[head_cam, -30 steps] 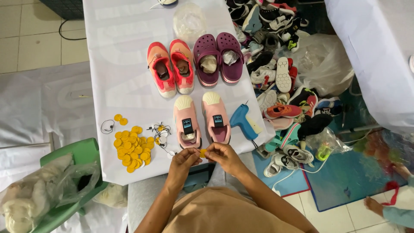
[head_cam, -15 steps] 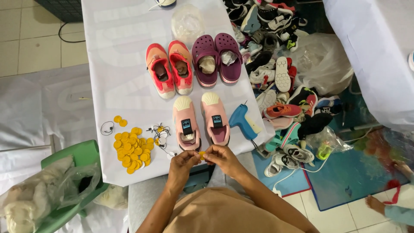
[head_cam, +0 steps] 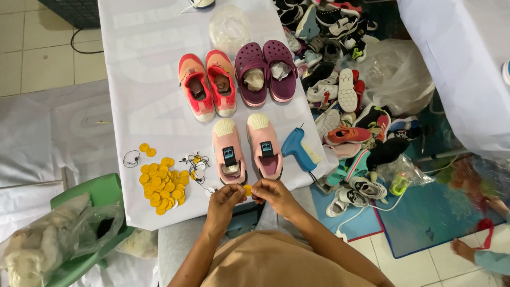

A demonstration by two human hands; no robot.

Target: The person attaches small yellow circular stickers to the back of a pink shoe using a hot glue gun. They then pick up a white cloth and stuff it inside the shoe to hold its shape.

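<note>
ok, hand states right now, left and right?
Left hand: fingers pinched on the yellow round tag.
Right hand: fingers closed on the same tag from the other side.

We wore a tan top and grey trousers; forearms were bare, left hand (head_cam: 224, 202) and right hand (head_cam: 274, 193) ungloved.
</note>
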